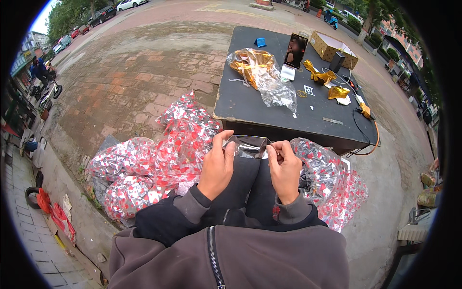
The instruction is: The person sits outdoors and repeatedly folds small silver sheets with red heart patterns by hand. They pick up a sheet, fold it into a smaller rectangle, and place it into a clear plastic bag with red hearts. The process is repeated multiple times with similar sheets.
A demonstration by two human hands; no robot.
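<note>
Above my lap, a shiny silver piece of film or foil [249,146] stretches between both hands. My left hand [219,164] pinches its left end between thumb and forefinger. At the opposite end, thumb and fingers of my right hand [285,166] grip the edge. Its far side lies close to the table's front edge in the picture; I cannot tell whether it is a flat sheet or an opened pouch. Clear bags with red spots, filled with silver pieces, flank my legs: a pile of several [177,148] at left, others [321,173] at right.
On the dark table [249,104] lie a clear plastic bag with gold foil [261,68], loose gold foil [323,76], a metal strip [332,121] and rubber bands [301,94]. A phone on a stand [296,50], a cardboard box [332,47] and cables [376,133] are there too.
</note>
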